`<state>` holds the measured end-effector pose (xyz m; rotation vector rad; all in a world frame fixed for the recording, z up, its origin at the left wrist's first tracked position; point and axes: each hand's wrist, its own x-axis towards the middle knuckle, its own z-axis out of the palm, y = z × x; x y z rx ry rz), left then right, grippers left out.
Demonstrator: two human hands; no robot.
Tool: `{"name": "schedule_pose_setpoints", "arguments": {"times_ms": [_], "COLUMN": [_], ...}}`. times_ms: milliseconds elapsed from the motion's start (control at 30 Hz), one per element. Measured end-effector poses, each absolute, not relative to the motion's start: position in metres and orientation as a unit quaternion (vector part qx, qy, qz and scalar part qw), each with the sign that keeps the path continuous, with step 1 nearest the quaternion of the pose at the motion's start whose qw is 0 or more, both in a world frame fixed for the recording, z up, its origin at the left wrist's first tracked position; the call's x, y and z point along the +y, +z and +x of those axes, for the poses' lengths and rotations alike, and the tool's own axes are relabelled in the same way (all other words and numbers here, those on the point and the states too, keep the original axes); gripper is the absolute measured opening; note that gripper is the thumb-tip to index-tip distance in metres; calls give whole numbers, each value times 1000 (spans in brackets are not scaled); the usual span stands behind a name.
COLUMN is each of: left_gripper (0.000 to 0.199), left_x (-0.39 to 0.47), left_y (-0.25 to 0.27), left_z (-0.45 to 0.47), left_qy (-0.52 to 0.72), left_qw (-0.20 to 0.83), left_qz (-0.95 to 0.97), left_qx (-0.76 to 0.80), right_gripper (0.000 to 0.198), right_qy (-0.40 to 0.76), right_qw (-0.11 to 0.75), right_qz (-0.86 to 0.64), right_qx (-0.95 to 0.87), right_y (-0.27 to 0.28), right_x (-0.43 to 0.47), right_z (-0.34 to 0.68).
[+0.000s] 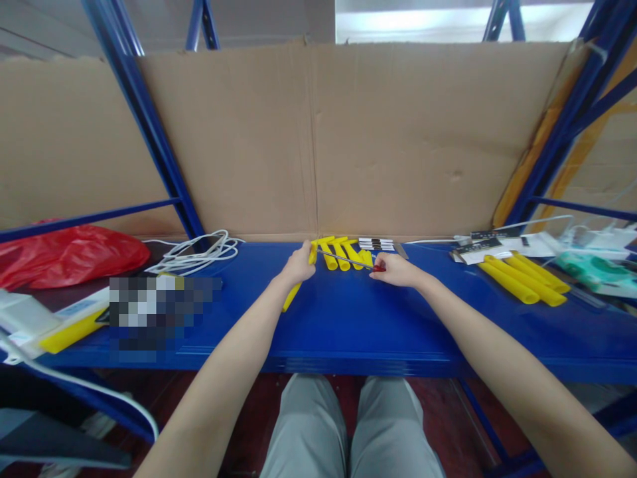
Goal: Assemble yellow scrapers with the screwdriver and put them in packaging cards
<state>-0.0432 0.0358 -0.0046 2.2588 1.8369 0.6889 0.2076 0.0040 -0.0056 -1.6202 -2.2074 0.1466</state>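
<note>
My left hand point(297, 267) is closed round a yellow tube-like handle point(291, 298), whose lower end sticks out below the fist. Pinched in my right hand point(397, 270) is a screwdriver point(380, 268) with a red handle. Its long metal shaft points left, and the tip reaches the upper end of the yellow handle at my left fingers; whether it touches cannot be made out. Between the hands, just behind the shaft, several yellow handles point(343, 263) lie in a row on the blue tabletop point(343, 318). Small black-and-white pieces point(376, 244) lie behind my right hand.
More yellow tubes point(522, 279) lie at the right beside white packets and a green-and-white pack point(594, 269). A coiled white cable point(212, 252), a red plastic bag point(74, 255) and a blurred-out object point(154, 312) are at the left. A cardboard wall point(398, 146) closes off the back.
</note>
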Motion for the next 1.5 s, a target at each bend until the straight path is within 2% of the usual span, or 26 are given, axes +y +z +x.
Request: {"name": "schedule_pose_setpoints", "arguments": {"times_ms": [367, 767, 1033, 1200, 1500], "left_gripper": [39, 40, 40, 42, 38], "left_x": [36, 28, 22, 14, 0], "left_y": [-5, 0, 5, 8, 4], "left_z": [-43, -41, -34, -28, -11], "left_qy": [229, 240, 240, 208, 192], "left_qw": [74, 45, 30, 14, -21], "left_qz": [756, 747, 775, 826, 873], "left_qx": [609, 618, 584, 524, 447], "right_gripper": [12, 5, 9, 6, 14], "right_qy": [23, 32, 17, 26, 42], "right_qw": [219, 155, 131, 166, 325], "right_qz": [-582, -556, -512, -493, -434], "right_qx": [-783, -816, -849, -854, -839], "right_y": [-4, -9, -15, -18, -12], "right_x": [5, 9, 12, 13, 0], "right_z": [212, 219, 219, 214, 183]}}
